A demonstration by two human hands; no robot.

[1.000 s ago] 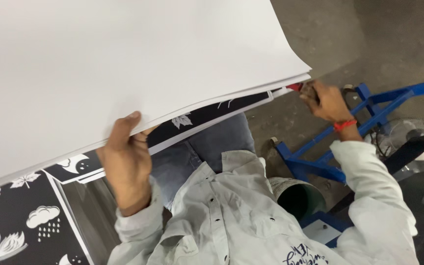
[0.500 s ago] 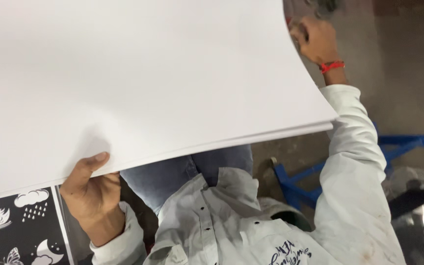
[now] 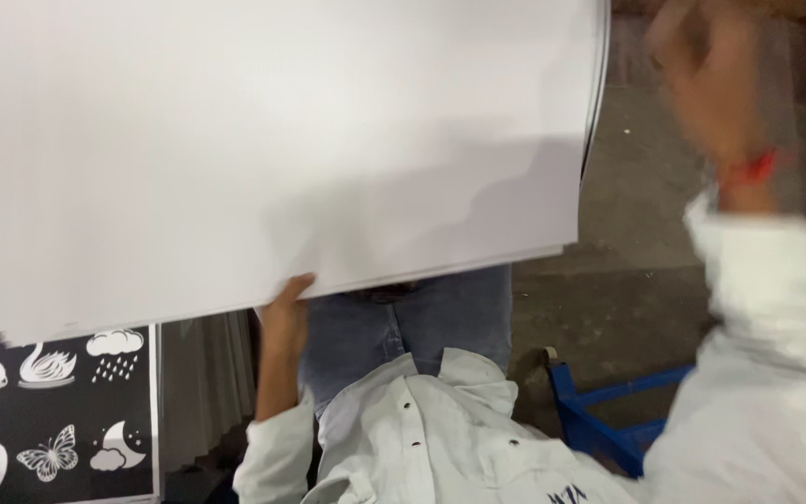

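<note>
A large stack of white sheets point(image 3: 282, 140) fills the upper left of the view, held up and bowed, its near edge sagging toward the person's lap and its right edge showing many thin layers. The left hand point(image 3: 284, 313) props the stack from beneath at the near edge; only the thumb shows against the paper, the other fingers hidden under it, so they appear to be bearing the stack rather than pinching it. The right hand point(image 3: 715, 89) hangs raised at the far right, well apart from the stack's right edge and badly blurred, a red band point(image 3: 750, 168) at its wrist; whether its fingers are spread or closed cannot be told.

With so broad and limp a load resting on one hand, a steady lift seemingly calls for the right hand to take the right edge, both hands under the sheets and kept level so that the layers do not slide or crease.

At the near left, partly under the stack, lies a black printed sheet point(image 3: 53, 420) with white picture symbols: a cow, a swan, a raincloud, an apple, a butterfly, a moon with cloud, bordered by a thin white line. It carries no lettering that shows. A blue metal frame point(image 3: 608, 420) stands on the grey floor point(image 3: 646, 243) at the near right, beside the person's blue jeans point(image 3: 422, 322) and white shirt point(image 3: 450, 439).
</note>
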